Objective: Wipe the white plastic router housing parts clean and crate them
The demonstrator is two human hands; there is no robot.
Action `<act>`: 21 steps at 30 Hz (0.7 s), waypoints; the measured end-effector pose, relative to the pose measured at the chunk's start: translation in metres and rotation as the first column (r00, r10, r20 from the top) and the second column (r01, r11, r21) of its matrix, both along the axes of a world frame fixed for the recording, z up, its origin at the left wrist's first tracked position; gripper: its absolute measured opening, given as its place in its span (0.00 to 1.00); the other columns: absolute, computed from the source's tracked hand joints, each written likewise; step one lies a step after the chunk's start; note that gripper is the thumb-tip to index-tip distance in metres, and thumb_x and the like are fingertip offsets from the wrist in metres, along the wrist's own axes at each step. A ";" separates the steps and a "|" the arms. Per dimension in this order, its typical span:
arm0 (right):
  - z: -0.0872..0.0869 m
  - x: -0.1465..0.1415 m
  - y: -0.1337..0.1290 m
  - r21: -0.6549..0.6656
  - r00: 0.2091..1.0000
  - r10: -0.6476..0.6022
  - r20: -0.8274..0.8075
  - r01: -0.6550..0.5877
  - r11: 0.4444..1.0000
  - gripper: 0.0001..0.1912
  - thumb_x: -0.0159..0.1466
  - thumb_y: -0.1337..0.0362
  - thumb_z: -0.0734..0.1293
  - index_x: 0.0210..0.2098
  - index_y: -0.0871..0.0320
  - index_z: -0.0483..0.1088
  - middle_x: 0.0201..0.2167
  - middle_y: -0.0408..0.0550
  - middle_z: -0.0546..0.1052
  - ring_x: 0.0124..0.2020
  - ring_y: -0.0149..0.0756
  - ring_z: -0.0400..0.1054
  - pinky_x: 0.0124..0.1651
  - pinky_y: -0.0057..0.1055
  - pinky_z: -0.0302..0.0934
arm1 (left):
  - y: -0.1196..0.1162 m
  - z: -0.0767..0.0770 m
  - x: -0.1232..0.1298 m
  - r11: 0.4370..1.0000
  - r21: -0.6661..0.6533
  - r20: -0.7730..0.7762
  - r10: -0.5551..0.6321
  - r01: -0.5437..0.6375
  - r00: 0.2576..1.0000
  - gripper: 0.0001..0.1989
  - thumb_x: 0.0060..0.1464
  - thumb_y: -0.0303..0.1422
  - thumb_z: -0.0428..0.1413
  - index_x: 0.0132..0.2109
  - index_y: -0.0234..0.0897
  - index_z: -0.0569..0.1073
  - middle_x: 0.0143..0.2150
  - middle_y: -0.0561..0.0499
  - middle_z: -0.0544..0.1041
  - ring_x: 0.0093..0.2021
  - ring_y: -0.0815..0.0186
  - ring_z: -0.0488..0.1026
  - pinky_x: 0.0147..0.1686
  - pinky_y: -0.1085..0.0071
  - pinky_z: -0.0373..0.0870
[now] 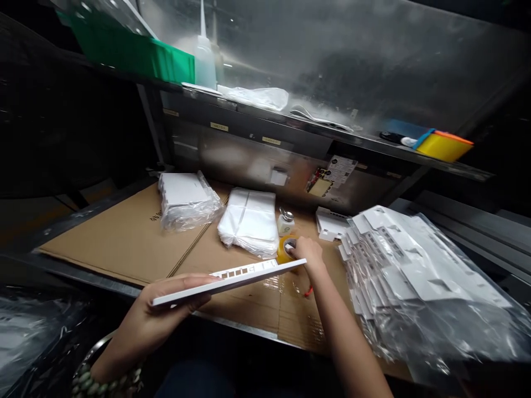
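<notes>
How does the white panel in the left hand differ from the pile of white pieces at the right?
The panel is a single piece; the pile holds many, stacked.
The panel is bare, while the pile has clear plastic around it.
The panel is held up by the left hand; the pile rests on the cardboard-covered table.
Both are white and show cutouts.

On the shelf (249, 126) facing me I see a green bin (172, 61), a translucent squeeze bottle (205, 63) just beside it and, toward the right, a yellow container (443, 146). Below, printed sheets (342, 167) show against the metal back panel (232, 157).
</notes>
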State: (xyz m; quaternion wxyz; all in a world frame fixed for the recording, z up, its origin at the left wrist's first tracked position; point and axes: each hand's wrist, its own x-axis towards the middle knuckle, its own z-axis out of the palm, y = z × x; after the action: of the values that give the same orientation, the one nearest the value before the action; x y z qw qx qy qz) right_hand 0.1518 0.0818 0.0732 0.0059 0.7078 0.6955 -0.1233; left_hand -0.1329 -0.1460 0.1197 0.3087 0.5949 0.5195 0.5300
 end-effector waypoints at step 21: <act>0.002 0.028 -0.052 0.449 0.797 0.095 -0.597 0.233 0.863 0.24 0.72 0.44 0.53 0.53 0.55 0.65 0.46 0.54 0.79 0.43 0.46 0.75 0.44 0.39 0.66 | 0.008 -0.015 -0.003 0.990 0.143 -0.122 0.019 -0.002 0.992 0.12 0.60 0.34 0.65 0.49 0.54 0.83 0.48 0.57 0.85 0.46 0.64 0.83 0.48 0.78 0.78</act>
State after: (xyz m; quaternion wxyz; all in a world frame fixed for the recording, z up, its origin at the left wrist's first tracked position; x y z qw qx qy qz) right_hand 0.1801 0.0294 0.0752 -0.4028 0.6341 0.6413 -0.1563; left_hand -0.1355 -0.1382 0.1051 0.2299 0.6442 0.5016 0.5297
